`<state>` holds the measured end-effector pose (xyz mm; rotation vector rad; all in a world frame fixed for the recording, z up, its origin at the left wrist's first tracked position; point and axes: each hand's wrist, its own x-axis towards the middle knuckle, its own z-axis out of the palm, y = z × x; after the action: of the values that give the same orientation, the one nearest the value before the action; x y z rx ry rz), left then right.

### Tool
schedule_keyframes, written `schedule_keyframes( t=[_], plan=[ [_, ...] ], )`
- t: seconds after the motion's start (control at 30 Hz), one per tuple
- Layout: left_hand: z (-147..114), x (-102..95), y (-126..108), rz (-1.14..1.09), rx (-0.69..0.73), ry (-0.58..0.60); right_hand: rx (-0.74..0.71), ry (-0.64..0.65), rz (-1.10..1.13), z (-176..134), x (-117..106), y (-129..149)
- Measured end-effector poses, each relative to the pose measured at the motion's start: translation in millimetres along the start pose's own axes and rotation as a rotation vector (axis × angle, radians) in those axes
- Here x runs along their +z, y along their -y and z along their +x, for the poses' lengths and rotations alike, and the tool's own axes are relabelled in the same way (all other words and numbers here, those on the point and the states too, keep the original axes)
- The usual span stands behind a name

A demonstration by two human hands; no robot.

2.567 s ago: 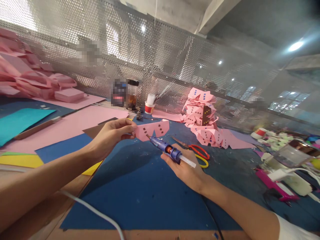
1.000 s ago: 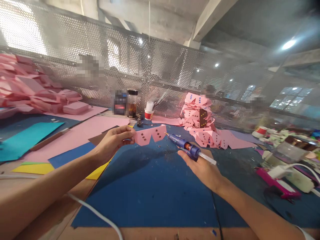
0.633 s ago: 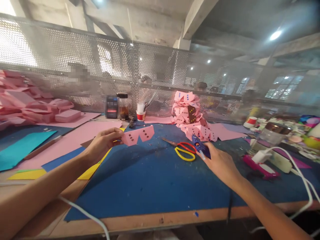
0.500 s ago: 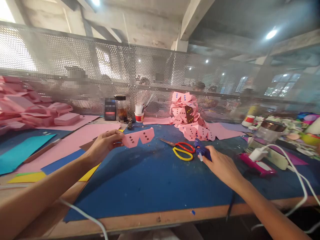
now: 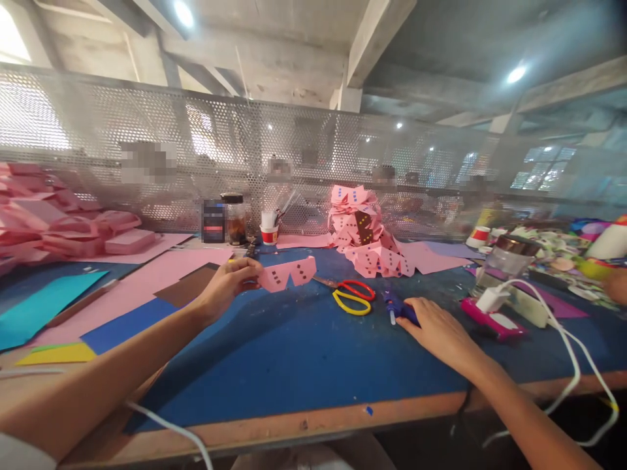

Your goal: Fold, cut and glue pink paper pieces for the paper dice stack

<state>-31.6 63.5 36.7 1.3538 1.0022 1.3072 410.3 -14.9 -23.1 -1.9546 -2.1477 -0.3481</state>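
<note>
My left hand (image 5: 235,281) pinches one end of a pink paper strip (image 5: 279,277) with a notched lower edge and small dark squares on it, raised above the blue mat (image 5: 274,365). Over on the right, my right hand (image 5: 431,326) is wrapped round a dark blue glue gun (image 5: 399,309), its glue stick end pointing down toward the mat. Between the hands lie scissors (image 5: 353,297) with one red and one yellow handle loop. Behind them stands a heap of similar dotted pink pieces (image 5: 360,228).
Pink paper shapes (image 5: 63,222) are piled at far left, near blue (image 5: 132,323) and teal sheets (image 5: 44,303). A jar (image 5: 237,222) and paper cup (image 5: 269,234) stand by the mesh screen (image 5: 304,137). White cables run from a magenta power strip (image 5: 492,320). Another person's hand (image 5: 614,284) shows at right.
My left hand has moved right with the pink strip, closer to the scissors. My right hand and the glue gun have come down slightly toward the mat. Another person's hand has appeared at the right edge.
</note>
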Motion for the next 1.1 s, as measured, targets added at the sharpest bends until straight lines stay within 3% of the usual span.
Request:
schedule_keyframes(
  t=[0.13,0.27,0.4,0.5,0.67,0.8,1.1],
  plan=[
    [-2.1,-0.6,4.2,-0.006,-0.006,0.006,-0.048,-0.006,-0.023,-7.1,-9.7,-1.3],
    [-4.7,-2.4,7.9,-0.017,-0.009,0.02,-0.108,-0.115,0.016,-9.8,-38.9,12.2],
    [-7.9,-0.9,7.6,-0.028,-0.027,0.052,-0.229,-0.198,0.31,8.6,-78.0,52.5],
    [-10.8,0.9,6.3,-0.03,-0.035,0.087,-0.343,-0.225,0.541,36.5,-91.9,90.3],
    [-14.5,0.1,9.3,-0.046,-0.03,0.134,-0.384,-0.209,0.855,80.7,-74.2,135.6],
    [-17.9,0.8,12.0,-0.07,-0.041,0.159,-0.32,-0.108,1.037,88.6,-51.5,148.8],
    [-21.3,7.1,10.3,-0.063,-0.023,0.216,-0.3,-0.048,1.003,82.5,-42.7,147.2]
  ],
)
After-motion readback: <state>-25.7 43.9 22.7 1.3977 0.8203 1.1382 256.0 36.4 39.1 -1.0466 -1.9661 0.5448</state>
